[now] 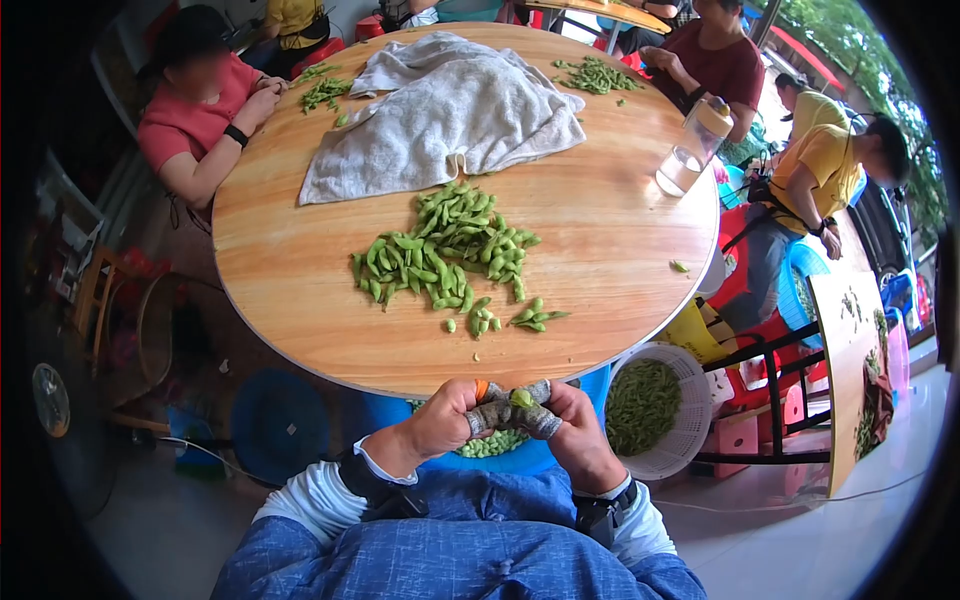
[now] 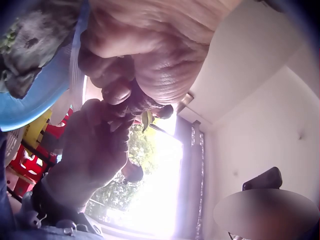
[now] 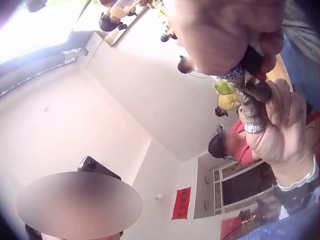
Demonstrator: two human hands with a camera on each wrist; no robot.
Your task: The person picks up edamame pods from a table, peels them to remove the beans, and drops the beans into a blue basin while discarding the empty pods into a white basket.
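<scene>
My left hand (image 1: 440, 420) and right hand (image 1: 588, 440) meet just off the near table edge, thumbs and fingers curled together. Between their grey-sleeved fingertips they pinch a green soybean pod (image 1: 522, 398). The same pod (image 3: 225, 87) shows bright green in the right wrist view and small and backlit in the left wrist view. Beneath the hands stands a blue basin (image 1: 535, 458) with pale green shelled beans (image 1: 490, 444) in it. A heap of soybean pods (image 1: 430, 255) lies on the round wooden table (image 1: 300, 270) ahead, with a few loose ones nearer me.
A grey towel (image 1: 450, 115) covers a mound behind the heap. Toward the right edge stands a clear bottle (image 1: 688, 160). A white basket (image 1: 692, 385) of pods sits on the floor at right. Other people sit around, one in red (image 1: 205, 125) at the left.
</scene>
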